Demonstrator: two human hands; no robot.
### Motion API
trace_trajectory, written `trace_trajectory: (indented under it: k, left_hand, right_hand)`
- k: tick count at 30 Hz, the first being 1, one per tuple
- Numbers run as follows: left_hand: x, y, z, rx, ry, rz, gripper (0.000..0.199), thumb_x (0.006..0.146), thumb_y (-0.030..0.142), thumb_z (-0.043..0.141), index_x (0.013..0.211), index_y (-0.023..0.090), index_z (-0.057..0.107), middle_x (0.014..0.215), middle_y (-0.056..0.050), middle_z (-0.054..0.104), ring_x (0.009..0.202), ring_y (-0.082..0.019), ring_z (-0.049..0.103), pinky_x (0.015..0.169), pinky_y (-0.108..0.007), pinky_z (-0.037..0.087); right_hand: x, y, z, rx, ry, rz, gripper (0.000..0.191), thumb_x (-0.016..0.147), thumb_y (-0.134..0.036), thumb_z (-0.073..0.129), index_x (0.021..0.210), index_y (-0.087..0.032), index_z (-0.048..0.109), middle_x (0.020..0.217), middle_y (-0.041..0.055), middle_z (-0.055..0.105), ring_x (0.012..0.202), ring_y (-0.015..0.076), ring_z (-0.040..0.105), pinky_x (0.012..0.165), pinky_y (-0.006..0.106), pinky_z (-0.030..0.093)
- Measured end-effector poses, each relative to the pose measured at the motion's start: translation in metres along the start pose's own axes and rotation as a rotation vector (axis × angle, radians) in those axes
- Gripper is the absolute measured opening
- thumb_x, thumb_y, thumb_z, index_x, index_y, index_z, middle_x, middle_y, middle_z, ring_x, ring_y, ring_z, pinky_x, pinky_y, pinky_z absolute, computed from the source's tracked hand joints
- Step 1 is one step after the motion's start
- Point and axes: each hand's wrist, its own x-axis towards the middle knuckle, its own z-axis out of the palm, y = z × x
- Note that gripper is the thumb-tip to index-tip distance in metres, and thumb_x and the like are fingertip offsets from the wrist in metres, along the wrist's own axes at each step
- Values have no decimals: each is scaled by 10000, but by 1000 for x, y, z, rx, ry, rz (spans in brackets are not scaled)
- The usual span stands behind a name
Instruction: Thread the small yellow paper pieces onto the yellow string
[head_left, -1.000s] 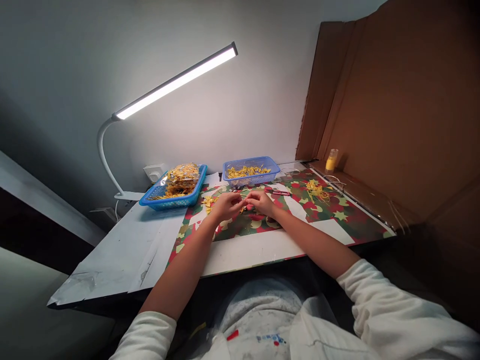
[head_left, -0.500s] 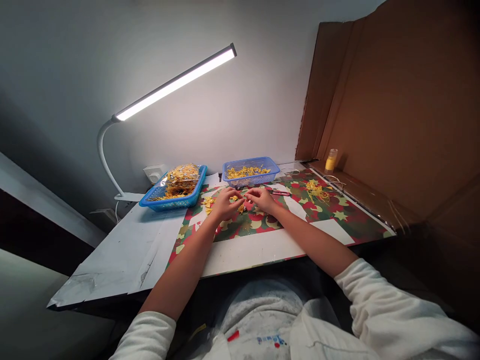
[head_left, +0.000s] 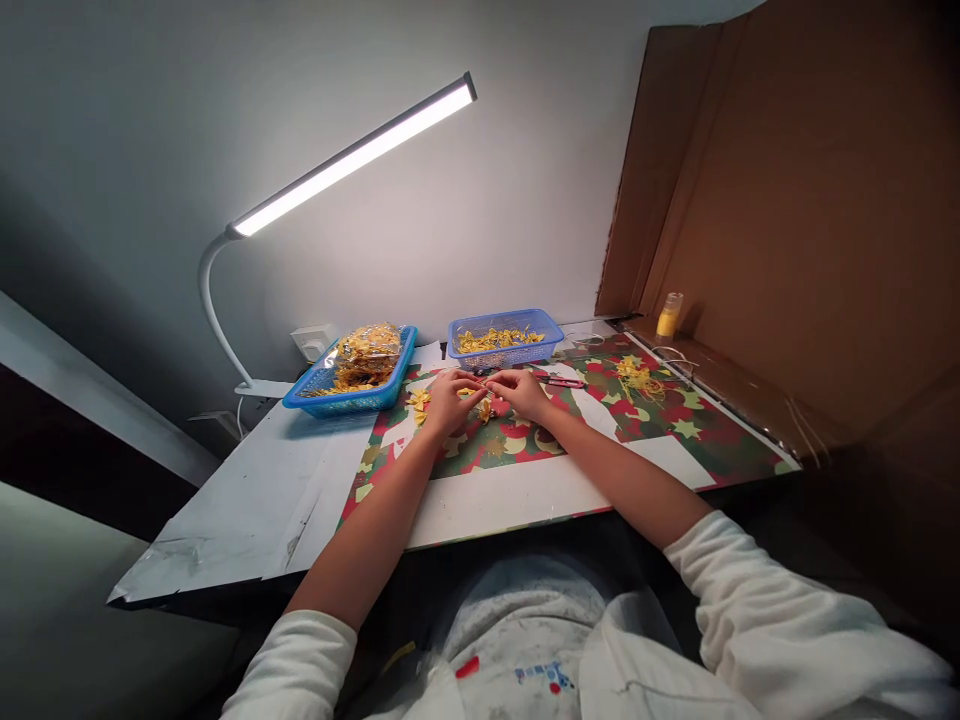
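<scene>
My left hand (head_left: 452, 402) and my right hand (head_left: 523, 394) meet fingertip to fingertip over the patterned table cover (head_left: 510, 448). Both are pinched closed; whatever lies between the fingertips is too small to make out. Just below them lies a small gold piece (head_left: 486, 411). Several yellow-gold bow-like pieces (head_left: 418, 404) rest left of my left hand. Beyond my right hand, a pink-handled tool (head_left: 562, 382) lies flat. A bundle of yellow strings (head_left: 637, 380) is spread on the cover farther right.
Behind my hands stands a blue-violet basket (head_left: 506, 356) of gold pieces. A bright blue basket (head_left: 349, 402) at left holds more, with a plastic bag (head_left: 369, 345) on top. A lit lamp (head_left: 352, 160) arches above. At right are a yellow-filled bottle (head_left: 670, 315) and a cardboard wall (head_left: 810, 220).
My hands have drawn closer together, the fingertips now meeting where a small gap showed before. The view has shifted slightly; the objects on the table keep their places.
</scene>
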Motion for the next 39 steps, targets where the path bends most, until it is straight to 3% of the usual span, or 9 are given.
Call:
trace_trajectory:
  k: [5, 12, 17, 20, 24, 27, 34, 39]
  left_hand:
    - [1, -12, 2, 40, -68, -62, 144, 767, 352, 694, 720, 224, 738, 937, -56, 678, 970, -232, 583, 914, -411, 412]
    - [0, -22, 4, 84, -141, -65, 191, 785, 393, 652, 715, 241, 745, 1013, -63, 675, 1020, -253, 555, 952, -457, 384]
    - [-1, -24, 5, 87, -142, -43, 225, 789, 419, 628, 706, 243, 742, 1021, -63, 676, 1020, -251, 545, 966, -464, 381]
    - [-1, -24, 6, 82, -136, -35, 226, 787, 415, 628, 697, 237, 736, 1013, -62, 675, 1015, -246, 551, 968, -456, 385]
    - [-1, -22, 5, 77, -143, -49, 216, 786, 401, 632, 698, 231, 733, 1009, -66, 675, 1013, -251, 552, 956, -452, 394]
    - [-1, -20, 4, 80, -145, -58, 219, 791, 402, 625, 699, 234, 734, 1012, -66, 678, 1024, -257, 547, 963, -459, 382]
    - [-1, -19, 3, 78, -128, -54, 224, 799, 398, 606, 704, 235, 728, 995, -59, 688, 999, -244, 559, 963, -449, 379]
    - [0, -18, 3, 68, -91, -59, 222, 791, 380, 605, 669, 228, 711, 946, -57, 690, 966, -238, 577, 958, -442, 378]
  right_hand:
    - [2, 0, -2, -100, 61, 4, 224, 751, -361, 559, 706, -161, 651, 667, 14, 632, 618, 125, 517, 599, 252, 388]
    - [6, 1, -12, -133, 279, 76, 211, 774, -357, 519, 731, -177, 620, 625, 3, 584, 597, 138, 505, 609, 271, 408]
    - [8, 4, -18, -102, 306, 95, 212, 761, -383, 536, 718, -188, 607, 601, -1, 584, 595, 142, 514, 598, 270, 416]
    - [7, 8, -15, -66, 258, 85, 209, 737, -392, 554, 709, -189, 596, 629, -3, 596, 611, 137, 527, 608, 263, 419]
    - [6, 15, -6, 27, 14, 202, 192, 702, -352, 602, 626, -181, 561, 593, -10, 589, 565, 115, 520, 571, 244, 416]
    - [7, 17, 0, 113, -85, 285, 207, 710, -323, 626, 587, -179, 540, 536, -18, 569, 506, 97, 502, 527, 229, 413]
    - [9, 9, 4, 361, -99, 446, 215, 744, -299, 692, 661, -172, 539, 552, -9, 586, 485, 103, 553, 503, 236, 465]
    - [8, 1, 8, 473, -62, 452, 188, 756, -285, 686, 690, -170, 553, 583, -16, 571, 565, 114, 606, 523, 224, 482]
